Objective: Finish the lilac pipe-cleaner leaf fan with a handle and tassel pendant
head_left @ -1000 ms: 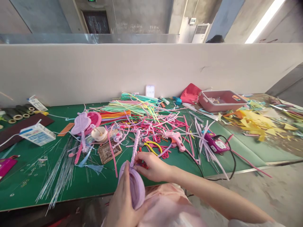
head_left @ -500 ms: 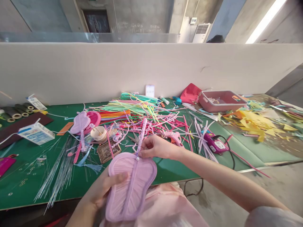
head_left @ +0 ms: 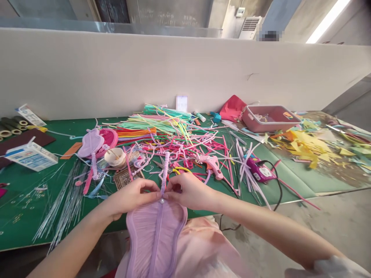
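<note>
Lilac fan (head_left: 145, 235) pinched in both hands

Head view: the left hand (head_left: 131, 197) and right hand (head_left: 193, 193) meet fingertip to fingertip, pinching the base of the fan's wrapped handle (head_left: 165, 170) beside a pearl bead (head_left: 162, 200). Its pleated panel (head_left: 142, 224) lies nearer the wearer than both hands. Beyond the left hand stands a cup (head_left: 114, 164); beyond the right, a pink glue gun (head_left: 213, 164).

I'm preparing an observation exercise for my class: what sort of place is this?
Probably a craft workshop: coloured pipe cleaners and a pink glue gun lie on the table, and the person's left hand and right hand pinch a lilac fan-shaped piece.
</note>
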Motion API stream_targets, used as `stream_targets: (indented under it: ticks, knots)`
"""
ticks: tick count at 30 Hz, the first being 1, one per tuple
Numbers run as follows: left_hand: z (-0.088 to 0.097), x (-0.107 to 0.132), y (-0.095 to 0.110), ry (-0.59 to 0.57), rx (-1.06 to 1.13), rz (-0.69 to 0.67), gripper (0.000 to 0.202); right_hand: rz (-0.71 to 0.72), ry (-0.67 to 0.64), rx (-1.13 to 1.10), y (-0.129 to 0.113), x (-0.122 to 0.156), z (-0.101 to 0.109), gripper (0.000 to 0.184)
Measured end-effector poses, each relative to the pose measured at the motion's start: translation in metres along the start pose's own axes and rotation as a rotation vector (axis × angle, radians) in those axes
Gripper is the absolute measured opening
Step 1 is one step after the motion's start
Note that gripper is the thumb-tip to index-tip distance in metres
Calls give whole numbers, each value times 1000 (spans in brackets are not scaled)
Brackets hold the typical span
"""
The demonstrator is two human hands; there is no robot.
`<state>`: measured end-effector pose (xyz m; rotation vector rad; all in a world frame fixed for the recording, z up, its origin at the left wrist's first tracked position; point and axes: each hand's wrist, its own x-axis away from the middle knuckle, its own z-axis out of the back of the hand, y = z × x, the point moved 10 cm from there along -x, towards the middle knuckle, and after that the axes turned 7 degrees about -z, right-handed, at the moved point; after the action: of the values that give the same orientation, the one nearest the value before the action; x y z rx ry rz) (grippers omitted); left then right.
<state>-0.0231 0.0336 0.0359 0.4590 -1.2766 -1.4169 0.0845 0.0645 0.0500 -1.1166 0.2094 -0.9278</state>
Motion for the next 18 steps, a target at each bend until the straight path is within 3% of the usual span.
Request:
stream_targets:
  ticks: [4, 10, 18]
  knots:
    - [-8, -1, -9, 45, 107, -3, 32, 125, -42, 162, -17, 6, 1, 14]
    - [-8, 6, -20, 108, 182, -22, 37, 242, 15, 255, -25, 10, -3, 17]
    - [-11, 10, -28, 173, 311, 47, 37, 217, -71, 126, -20, 5, -13, 19]
